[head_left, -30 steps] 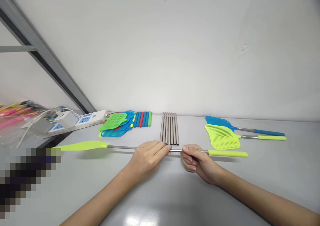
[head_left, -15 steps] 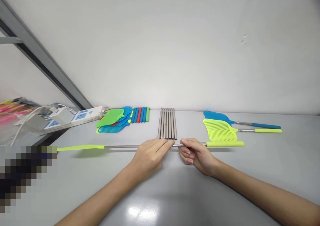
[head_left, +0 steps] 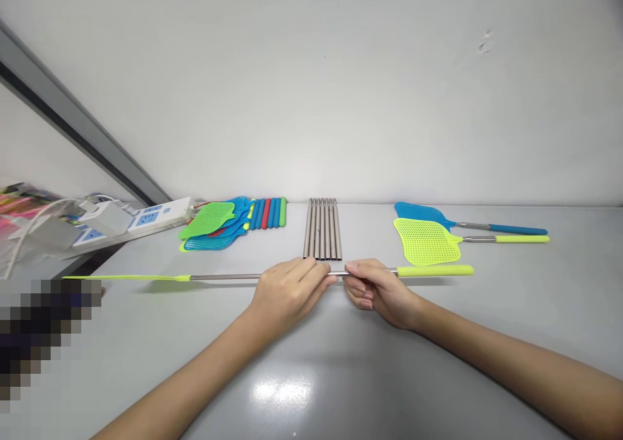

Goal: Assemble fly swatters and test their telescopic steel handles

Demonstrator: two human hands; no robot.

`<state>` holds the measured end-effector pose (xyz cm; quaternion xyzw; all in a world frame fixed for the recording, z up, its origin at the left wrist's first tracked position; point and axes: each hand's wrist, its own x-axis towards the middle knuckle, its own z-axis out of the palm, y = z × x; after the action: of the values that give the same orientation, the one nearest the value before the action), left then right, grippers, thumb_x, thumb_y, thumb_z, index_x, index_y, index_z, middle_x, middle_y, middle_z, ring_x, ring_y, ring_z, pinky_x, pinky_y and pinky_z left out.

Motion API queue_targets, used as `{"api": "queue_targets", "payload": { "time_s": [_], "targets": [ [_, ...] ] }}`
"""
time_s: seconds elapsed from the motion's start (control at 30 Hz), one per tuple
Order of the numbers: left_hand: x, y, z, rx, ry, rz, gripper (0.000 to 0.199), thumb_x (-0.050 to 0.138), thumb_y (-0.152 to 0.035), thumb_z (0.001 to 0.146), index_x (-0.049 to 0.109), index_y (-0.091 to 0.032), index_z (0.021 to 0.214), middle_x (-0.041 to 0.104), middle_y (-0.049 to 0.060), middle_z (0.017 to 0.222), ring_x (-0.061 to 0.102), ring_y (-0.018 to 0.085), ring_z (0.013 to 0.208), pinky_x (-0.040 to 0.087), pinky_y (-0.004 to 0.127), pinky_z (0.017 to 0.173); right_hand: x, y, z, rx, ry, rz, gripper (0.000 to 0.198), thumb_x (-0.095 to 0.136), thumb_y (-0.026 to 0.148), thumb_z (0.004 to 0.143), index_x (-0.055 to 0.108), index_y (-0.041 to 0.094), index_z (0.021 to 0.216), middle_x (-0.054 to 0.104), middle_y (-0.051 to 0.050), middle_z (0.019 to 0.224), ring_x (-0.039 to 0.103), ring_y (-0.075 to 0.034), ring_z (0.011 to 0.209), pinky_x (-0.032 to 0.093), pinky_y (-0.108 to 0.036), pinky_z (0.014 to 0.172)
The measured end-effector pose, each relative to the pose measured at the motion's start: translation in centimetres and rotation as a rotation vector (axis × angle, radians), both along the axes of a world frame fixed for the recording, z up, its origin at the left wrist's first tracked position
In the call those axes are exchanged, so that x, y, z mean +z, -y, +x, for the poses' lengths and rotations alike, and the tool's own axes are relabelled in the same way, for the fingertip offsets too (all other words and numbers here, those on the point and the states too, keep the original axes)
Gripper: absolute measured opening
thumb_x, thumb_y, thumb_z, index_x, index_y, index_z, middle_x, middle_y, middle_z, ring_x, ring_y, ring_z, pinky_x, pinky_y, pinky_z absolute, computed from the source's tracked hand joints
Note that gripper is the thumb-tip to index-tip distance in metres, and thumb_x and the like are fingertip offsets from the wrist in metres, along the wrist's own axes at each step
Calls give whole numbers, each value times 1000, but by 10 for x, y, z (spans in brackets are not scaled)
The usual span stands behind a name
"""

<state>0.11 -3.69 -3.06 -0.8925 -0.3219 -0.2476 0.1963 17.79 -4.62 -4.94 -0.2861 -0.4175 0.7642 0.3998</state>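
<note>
A yellow-green fly swatter (head_left: 435,271) with an extended metal rod lies level across the view, its paddle edge-on at the left and its grip at the right. My left hand (head_left: 291,289) is closed round the rod near the middle, knuckles up. Close to the grip, my right hand (head_left: 381,292) pinches the same rod between thumb and fingers. Just beyond my hands, several metal tubes (head_left: 322,232) lie side by side. The part of the rod under my left fingers is hidden.
At the back left are stacked swatter paddles (head_left: 210,219) and a row of coloured handles (head_left: 267,213). Two swatters, one blue (head_left: 422,214) and one yellow-green (head_left: 428,242), lie at the right. A power strip (head_left: 160,217) with plugs stands on the left, beside a grey metal frame (head_left: 82,112).
The swatter has lengthened a little, its paddle reaching farther left and turned more edge-on. Both hands keep hold of the rod. The whole view has shifted slightly.
</note>
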Motion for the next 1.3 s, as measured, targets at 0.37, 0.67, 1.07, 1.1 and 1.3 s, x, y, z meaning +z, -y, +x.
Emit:
{"api": "queue_targets", "payload": {
  "time_s": [0.37, 0.67, 1.07, 1.1, 1.3],
  "targets": [
    [-3, 5, 3, 40, 4, -172, 26, 34, -27, 89, 53, -17, 75, 50, -2, 61, 46, 11, 56, 32, 22, 51, 1, 0, -1, -21, -33, 42, 38, 54, 30, 76, 34, 16, 47, 27, 7, 42, 25, -5, 38, 14, -23, 40],
    [-3, 9, 5, 1, -36, -307, 20, 31, -24, 88, 50, -17, 86, 53, 0, 68, 50, 13, 63, 37, 24, 54, -3, 1, -2, -50, 16, 97, 39, 54, 31, 77, 34, 16, 46, 26, 7, 42, 27, -5, 37, 15, -23, 39],
    [-6, 7, 7, -56, 5, -282, 23, 31, -24, 88, 45, -17, 71, 53, -1, 63, 48, 11, 54, 34, 23, 49, -2, 3, -3, -55, 270, 225, 37, 51, 44, 78, 47, 15, 55, 31, 8, 38, 24, -5, 37, 16, -22, 39],
    [-6, 7, 7, -50, 3, -292, 23, 31, -24, 88, 45, -17, 71, 53, -1, 62, 48, 11, 54, 33, 23, 49, -1, 3, -3, -55, 290, 225, 37, 51, 44, 78, 48, 15, 56, 31, 8, 38, 24, -5, 37, 16, -22, 39],
    [-6, 7, 6, -20, -17, -358, 22, 32, -26, 89, 44, -18, 72, 55, -2, 63, 51, 11, 56, 32, 23, 50, -1, 3, -3, -35, 310, 230, 38, 48, 42, 80, 44, 16, 53, 31, 7, 38, 24, -5, 38, 17, -22, 39]
  ]
}}
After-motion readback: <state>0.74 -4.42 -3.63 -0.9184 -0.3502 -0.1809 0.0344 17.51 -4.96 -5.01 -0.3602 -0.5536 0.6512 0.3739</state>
